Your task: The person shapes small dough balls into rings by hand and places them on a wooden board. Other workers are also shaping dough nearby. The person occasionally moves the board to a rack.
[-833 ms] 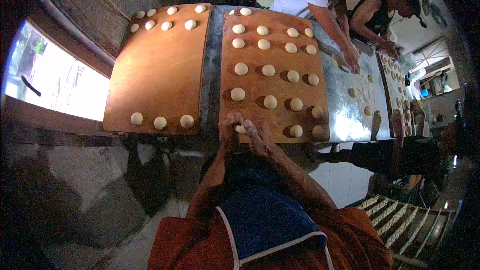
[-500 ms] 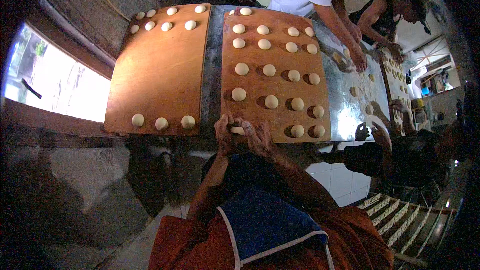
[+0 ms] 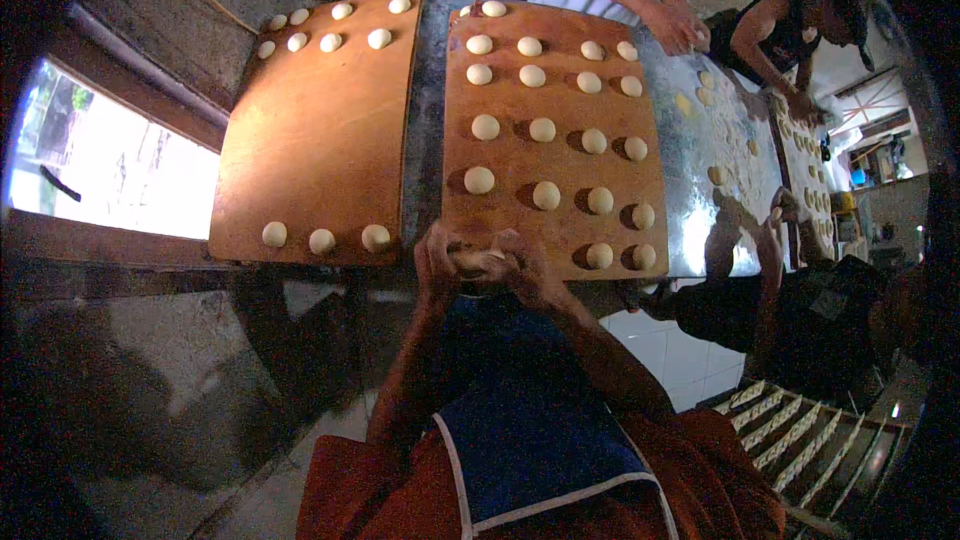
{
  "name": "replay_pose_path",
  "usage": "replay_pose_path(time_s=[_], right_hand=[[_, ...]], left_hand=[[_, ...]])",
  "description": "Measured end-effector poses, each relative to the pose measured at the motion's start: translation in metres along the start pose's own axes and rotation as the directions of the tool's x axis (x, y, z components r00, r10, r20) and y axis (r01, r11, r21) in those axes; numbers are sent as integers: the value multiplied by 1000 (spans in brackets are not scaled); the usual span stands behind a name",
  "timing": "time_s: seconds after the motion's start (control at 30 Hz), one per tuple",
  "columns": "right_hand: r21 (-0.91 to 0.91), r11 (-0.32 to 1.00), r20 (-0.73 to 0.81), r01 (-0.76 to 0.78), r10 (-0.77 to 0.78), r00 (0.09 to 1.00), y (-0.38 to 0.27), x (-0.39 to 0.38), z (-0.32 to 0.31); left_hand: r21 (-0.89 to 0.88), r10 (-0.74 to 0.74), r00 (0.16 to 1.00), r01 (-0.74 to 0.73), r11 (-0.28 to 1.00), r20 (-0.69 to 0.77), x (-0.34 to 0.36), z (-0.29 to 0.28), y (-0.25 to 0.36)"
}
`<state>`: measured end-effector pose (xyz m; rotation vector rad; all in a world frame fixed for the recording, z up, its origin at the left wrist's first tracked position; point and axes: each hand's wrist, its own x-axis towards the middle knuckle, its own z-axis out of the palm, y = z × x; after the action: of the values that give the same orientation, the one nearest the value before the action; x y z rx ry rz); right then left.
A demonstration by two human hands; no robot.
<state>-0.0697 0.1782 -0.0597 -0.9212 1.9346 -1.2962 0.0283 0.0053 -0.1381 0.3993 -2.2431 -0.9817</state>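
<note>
My left hand (image 3: 434, 262) and my right hand (image 3: 528, 272) are together at the near edge of the middle wooden board (image 3: 510, 225). Their curled fingers grip a pale piece of dough (image 3: 480, 259) from both sides; most of it is hidden. Round dough balls (image 3: 479, 180) sit in spaced rows on this board, the closest just beyond my fingers. On the wooden board to the left (image 3: 310, 150), more dough balls (image 3: 321, 241) lie along the far and near edges.
A floured metal tabletop (image 3: 690, 180) with a few dough pieces lies to the right. Beyond it is another board (image 3: 808, 180) of dough pieces. Two people work at the far right side, and another person's arm (image 3: 768, 260) reaches in nearby. Slatted racks (image 3: 790, 440) stand lower right.
My hands stay on the dough, with the fingers shifted around it. The white-shirted person's hands have moved back off the metal top. Dough pieces on that top are arranged differently.
</note>
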Motion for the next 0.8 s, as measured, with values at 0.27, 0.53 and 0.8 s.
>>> replay_pose_path(time_s=[0.27,0.53,0.8], right_hand=[[-513,842,-299,-167,7,954,-42,-31,-14],[-538,727,-494,-427,139,858,-13,-92,-79],[-694,638,-485,-334,-72,871,51,-103,-83]], left_hand=[[389,274,961,-244,888,-22,40,-27,27],[122,-130,959,101,987,252,45,-39,58],[283,-153,965,90,955,212,49,-30,62]])
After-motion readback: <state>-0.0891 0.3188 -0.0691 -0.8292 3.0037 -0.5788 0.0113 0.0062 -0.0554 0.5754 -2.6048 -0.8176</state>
